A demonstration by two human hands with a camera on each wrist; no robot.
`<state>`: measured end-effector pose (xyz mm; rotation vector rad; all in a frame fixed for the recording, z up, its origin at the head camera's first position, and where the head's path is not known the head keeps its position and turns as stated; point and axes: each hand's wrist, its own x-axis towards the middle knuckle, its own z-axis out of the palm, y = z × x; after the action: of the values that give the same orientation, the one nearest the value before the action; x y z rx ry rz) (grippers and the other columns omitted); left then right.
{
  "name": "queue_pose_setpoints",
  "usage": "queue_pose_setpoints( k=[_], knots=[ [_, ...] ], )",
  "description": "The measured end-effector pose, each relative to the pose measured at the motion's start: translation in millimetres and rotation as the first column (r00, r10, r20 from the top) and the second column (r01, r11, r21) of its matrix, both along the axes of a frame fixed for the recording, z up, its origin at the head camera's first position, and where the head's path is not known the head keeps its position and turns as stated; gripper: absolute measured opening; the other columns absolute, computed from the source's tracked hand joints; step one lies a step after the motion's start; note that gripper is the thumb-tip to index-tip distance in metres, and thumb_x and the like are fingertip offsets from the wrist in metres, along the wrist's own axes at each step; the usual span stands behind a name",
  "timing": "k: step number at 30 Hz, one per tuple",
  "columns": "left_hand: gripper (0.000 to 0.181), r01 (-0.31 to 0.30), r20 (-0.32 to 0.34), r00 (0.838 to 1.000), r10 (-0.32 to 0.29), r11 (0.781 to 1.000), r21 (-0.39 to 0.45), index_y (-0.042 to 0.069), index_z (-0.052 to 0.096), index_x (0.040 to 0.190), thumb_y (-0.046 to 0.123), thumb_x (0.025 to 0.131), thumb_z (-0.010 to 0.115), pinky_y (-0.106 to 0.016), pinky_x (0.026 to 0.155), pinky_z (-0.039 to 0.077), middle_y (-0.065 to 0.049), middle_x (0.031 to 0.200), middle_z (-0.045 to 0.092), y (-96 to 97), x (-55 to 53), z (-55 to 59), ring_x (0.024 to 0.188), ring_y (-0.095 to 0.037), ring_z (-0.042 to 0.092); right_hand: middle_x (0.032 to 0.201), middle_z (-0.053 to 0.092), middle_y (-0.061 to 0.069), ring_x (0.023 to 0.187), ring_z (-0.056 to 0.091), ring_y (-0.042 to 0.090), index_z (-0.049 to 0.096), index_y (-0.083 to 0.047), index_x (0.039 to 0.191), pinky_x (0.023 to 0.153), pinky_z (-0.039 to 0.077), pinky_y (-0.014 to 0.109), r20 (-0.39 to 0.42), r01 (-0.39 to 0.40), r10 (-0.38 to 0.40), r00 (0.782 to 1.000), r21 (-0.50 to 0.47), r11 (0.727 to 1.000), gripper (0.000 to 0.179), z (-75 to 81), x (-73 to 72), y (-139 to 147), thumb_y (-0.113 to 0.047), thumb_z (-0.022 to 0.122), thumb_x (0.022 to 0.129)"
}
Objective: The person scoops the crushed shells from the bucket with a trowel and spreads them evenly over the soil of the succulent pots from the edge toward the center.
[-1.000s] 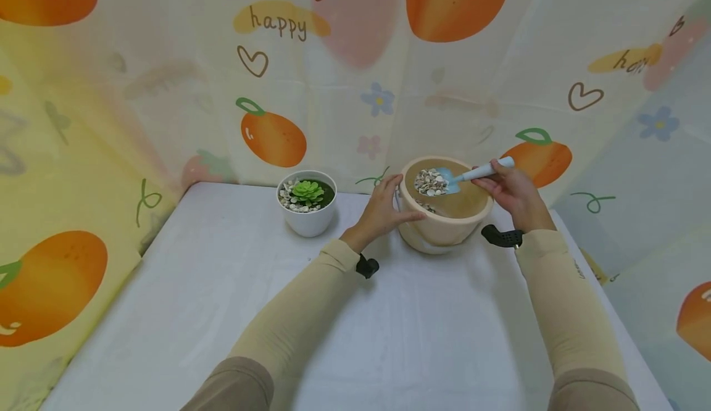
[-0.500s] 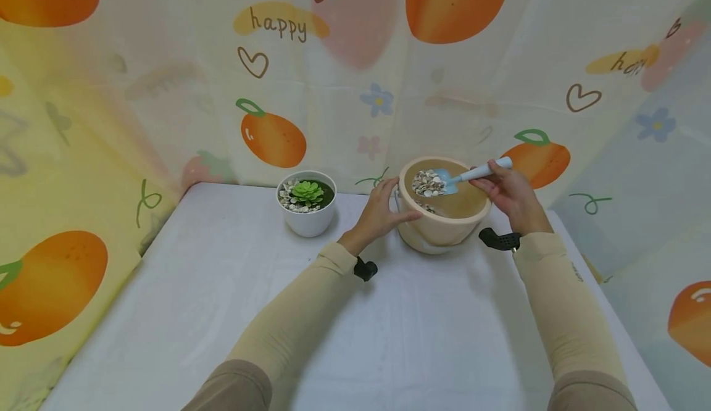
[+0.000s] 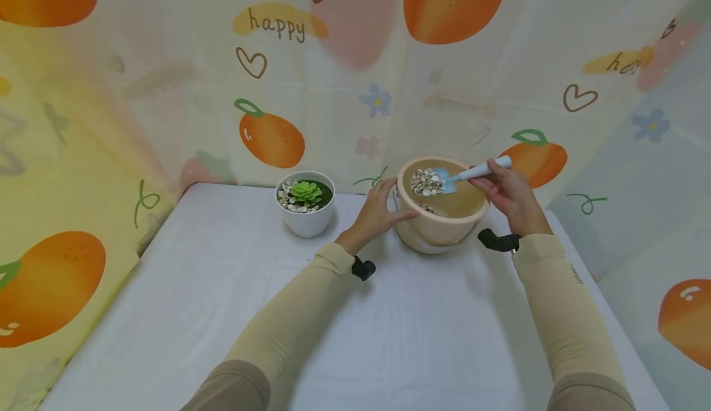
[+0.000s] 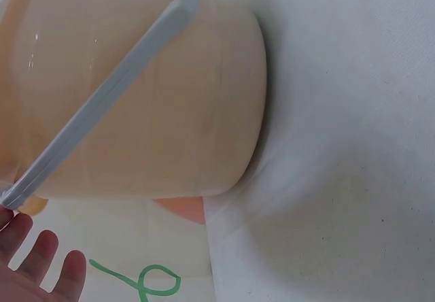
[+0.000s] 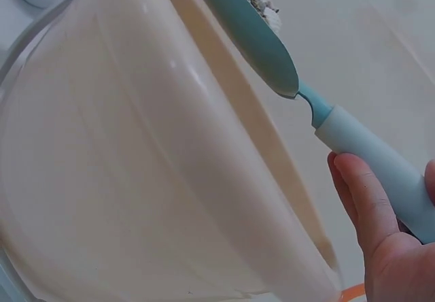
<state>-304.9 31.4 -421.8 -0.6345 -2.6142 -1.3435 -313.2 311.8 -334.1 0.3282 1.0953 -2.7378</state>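
A light blue trowel (image 3: 451, 182) is in my right hand (image 3: 513, 198), its pale handle (image 5: 380, 166) gripped between fingers and thumb. Small white and brown stones (image 3: 426, 181) heap its blade, held level over the mouth of a peach-coloured bucket (image 3: 444, 235). A few more stones lie inside, near the front wall. At the bucket's left side, my left hand (image 3: 378, 215) spreads thumb and fingers along the rim. The left wrist view shows those fingers (image 4: 42, 254) fairly straight, the uppermost at the end of the grey bail handle (image 4: 102, 98), which hangs down against the wall.
Left of the bucket stands a white pot (image 3: 308, 223) with a green succulent (image 3: 306, 194) and pale stones. Both containers are near the back of the white-covered table (image 3: 400, 337). A fruit-printed curtain (image 3: 344, 115) hangs close behind and along the sides.
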Motion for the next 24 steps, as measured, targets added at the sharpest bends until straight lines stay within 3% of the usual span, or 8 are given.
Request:
queue_pose_setpoints(
  k=[11, 24],
  knots=[
    [0.090, 0.011, 0.046, 0.999, -0.011, 1.000, -0.002, 0.008, 0.035, 0.150, 0.046, 0.080, 0.077, -0.050, 0.114, 0.035, -0.010, 0.153, 0.038, -3.8, -0.2, 4.3, 0.143, -0.031, 0.035, 0.087, 0.071, 0.019, 0.085, 0.073, 0.033, 0.054, -0.004, 0.103, 0.071, 0.059, 0.046, -0.042, 0.026, -0.026, 0.999, -0.001, 1.000, 0.011, 2.5, 1.4, -5, -0.009, 0.058, 0.094],
    [0.094, 0.014, 0.073, 0.997, -0.013, 1.000, -0.002, 0.010, 0.031, 0.152, 0.048, 0.080, 0.077, -0.050, 0.114, 0.034, -0.012, 0.155, 0.035, -24.7, 4.0, 18.4, 0.144, -0.031, 0.033, 0.087, 0.072, 0.018, 0.084, 0.074, 0.031, 0.055, -0.002, 0.100, 0.072, 0.059, 0.043, -0.111, 0.032, -0.028, 0.993, 0.028, 0.999, 0.009, 7.5, 3.6, -25, -0.010, 0.056, 0.095]
  ],
)
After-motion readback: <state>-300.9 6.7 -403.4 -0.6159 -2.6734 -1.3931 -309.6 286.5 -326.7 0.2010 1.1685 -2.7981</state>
